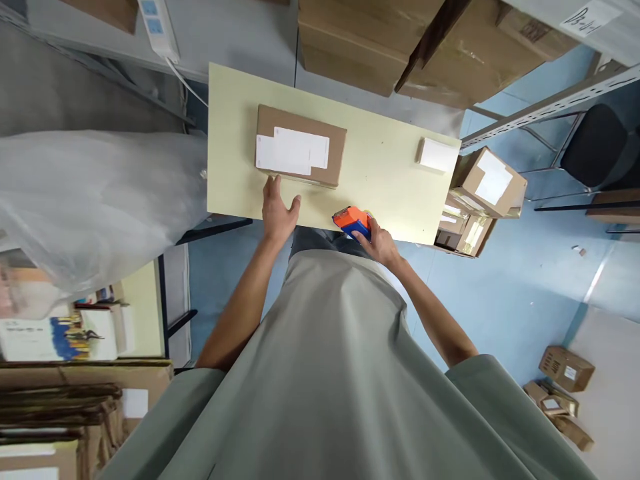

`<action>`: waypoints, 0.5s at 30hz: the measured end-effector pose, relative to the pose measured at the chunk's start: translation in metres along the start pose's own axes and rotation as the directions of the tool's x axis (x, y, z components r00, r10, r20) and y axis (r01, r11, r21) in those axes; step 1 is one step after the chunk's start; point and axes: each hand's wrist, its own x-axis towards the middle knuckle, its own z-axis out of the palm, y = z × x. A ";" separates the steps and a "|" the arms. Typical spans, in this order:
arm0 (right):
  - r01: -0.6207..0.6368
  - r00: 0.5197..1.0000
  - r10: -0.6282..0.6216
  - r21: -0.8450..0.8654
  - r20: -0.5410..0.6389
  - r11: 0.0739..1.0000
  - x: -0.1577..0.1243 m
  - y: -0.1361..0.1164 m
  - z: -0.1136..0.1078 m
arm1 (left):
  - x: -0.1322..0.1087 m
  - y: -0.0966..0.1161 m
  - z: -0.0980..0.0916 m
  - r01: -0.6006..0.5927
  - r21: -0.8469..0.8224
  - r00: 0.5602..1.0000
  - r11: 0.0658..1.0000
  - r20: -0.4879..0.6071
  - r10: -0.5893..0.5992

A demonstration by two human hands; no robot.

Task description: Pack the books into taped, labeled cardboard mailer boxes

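Observation:
A brown cardboard box (pixel 300 120) with two overlapping white labels (pixel 295 152) lies on the pale yellow table (pixel 383 173). Just below the box's front edge is my left hand (pixel 279 212), thumb and fingers apart, fingertips close to the cardboard; whether they touch it cannot be made out. My right hand (pixel 381 244) is wrapped round an orange and blue tape dispenser (pixel 353 220) at the table's front edge, right of the box. A small stack of white labels (pixel 437 155) sits near the table's right end.
Large cartons (pixel 357 40) stand behind the table. More boxes (pixel 487 183) are piled against its right end. A bulky translucent plastic bag (pixel 100 200) is at the left, above books (pixel 90 330). Flattened cardboard (pixel 60 413) fills the lower left. A black chair (pixel 595 145) stands at the right.

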 end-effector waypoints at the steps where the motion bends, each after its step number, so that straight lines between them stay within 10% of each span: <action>1: 0.011 1.000 -0.011 -0.011 0.005 1.000 0.000 0.004 -0.002 | 0.003 0.001 0.001 0.009 0.002 1.000 1.000 -0.002 -0.009; 10: 0.110 0.991 -0.101 -0.104 0.090 0.988 0.000 0.027 -0.017 | -0.050 0.090 0.018 0.087 -0.230 0.929 0.969 0.371 0.004; 15: 0.165 0.975 -0.136 -0.166 0.173 0.972 0.005 0.028 -0.023 | -0.077 0.115 0.024 0.134 -0.283 0.929 0.950 0.369 -0.021</action>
